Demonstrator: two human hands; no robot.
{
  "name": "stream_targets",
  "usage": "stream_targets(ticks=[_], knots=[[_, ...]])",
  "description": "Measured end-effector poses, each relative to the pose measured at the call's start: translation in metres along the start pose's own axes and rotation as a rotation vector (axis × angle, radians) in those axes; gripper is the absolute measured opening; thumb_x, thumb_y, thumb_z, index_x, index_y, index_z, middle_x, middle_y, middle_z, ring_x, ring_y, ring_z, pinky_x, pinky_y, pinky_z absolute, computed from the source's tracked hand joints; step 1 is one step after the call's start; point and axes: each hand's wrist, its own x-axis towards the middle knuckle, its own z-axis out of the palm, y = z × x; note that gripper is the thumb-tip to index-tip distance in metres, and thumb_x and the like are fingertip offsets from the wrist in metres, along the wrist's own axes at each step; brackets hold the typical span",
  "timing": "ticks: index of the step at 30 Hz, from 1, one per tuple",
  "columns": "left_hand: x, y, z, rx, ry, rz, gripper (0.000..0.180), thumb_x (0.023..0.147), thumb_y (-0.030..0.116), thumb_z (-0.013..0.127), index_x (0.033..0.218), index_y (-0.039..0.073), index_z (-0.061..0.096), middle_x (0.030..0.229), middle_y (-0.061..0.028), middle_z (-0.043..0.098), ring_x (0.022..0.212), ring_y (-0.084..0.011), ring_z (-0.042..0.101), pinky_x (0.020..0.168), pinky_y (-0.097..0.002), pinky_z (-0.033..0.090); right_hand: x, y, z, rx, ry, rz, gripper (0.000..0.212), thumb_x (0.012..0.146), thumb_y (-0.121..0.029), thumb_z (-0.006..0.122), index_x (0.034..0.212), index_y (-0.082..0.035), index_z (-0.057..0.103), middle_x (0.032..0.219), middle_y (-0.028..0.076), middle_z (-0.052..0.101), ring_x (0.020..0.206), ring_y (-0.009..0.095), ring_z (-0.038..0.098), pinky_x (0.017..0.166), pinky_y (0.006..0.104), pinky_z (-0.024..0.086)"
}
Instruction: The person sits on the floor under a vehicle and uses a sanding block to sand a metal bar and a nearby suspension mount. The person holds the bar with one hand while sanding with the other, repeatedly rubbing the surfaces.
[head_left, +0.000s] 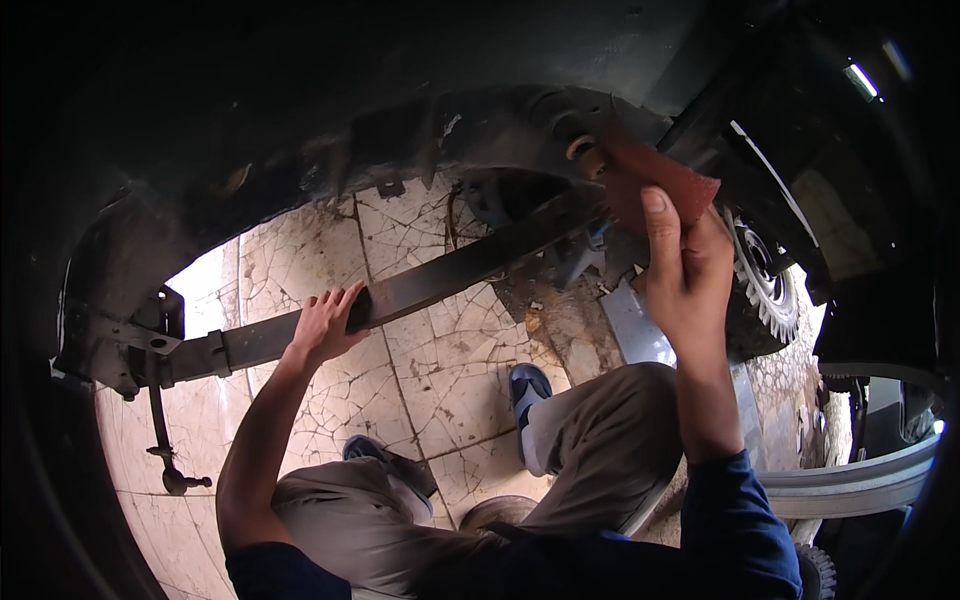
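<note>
A long dark leaf spring [440,277] slants across the view beneath a vehicle, its left end at a metal bracket [165,322]. My left hand [328,322] grips the bar left of its middle, fingers over the upper edge and thumb near the lower one. In my raised right hand [685,270] is a reddish-brown sheet of sandpaper [655,185], held under the thumb; the other fingers are mostly hidden. The sheet is near the bar's right end, beside a round rusty fitting [582,150]. I cannot tell whether it touches the metal.
The dark vehicle body [330,90] arches overhead. A rod with a ball-jointed end [172,480] hangs at left. To the right are a toothed metal wheel [768,285] and a pale curved rim [850,485]. Cracked tiles [430,380] cover the floor around my feet.
</note>
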Motion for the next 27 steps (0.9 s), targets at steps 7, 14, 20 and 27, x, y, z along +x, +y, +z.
stream_targets(ticks=[7,14,20,27], knots=[[0.000,-0.007,0.002,0.009,-0.006,-0.001,0.090,0.078,0.045,0.074,0.150,0.014,0.031,0.122,-0.0133,0.055,0.113,-0.0309,0.055,0.095,-0.0432,0.043,0.002,0.007,-0.001,-0.044,0.029,-0.084,0.020,0.099,-0.009,0.056,0.112,0.004,0.065,0.094,0.011,0.067,0.081,0.014,0.065,0.072,0.0260,0.051],[0.003,-0.004,0.003,-0.022,0.003,0.015,0.089,0.079,0.045,0.074,0.150,0.015,0.030,0.121,-0.0129,0.055,0.111,-0.0309,0.056,0.094,-0.0432,0.043,-0.001,0.012,0.000,-0.048,0.037,-0.011,0.029,0.102,-0.021,0.056,0.117,0.002,0.065,0.096,0.005,0.071,0.089,0.005,0.061,0.080,0.0219,0.049],[0.002,0.000,-0.001,-0.020,-0.033,-0.008,0.088,0.080,0.043,0.074,0.151,0.016,0.029,0.121,-0.0134,0.055,0.112,-0.0307,0.056,0.095,-0.0425,0.042,-0.004,0.007,0.013,0.162,0.129,0.070,0.026,0.102,-0.012,0.050,0.117,0.006,0.061,0.099,0.007,0.070,0.086,0.010,0.063,0.076,0.0245,0.051],[0.000,0.000,-0.001,0.021,-0.012,-0.008,0.090,0.079,0.043,0.075,0.151,0.016,0.028,0.123,-0.0135,0.054,0.112,-0.0311,0.056,0.095,-0.0423,0.042,-0.005,0.025,-0.001,0.072,0.048,0.024,0.031,0.102,-0.023,0.056,0.120,0.001,0.064,0.099,0.006,0.071,0.091,0.006,0.063,0.081,0.0221,0.049]])
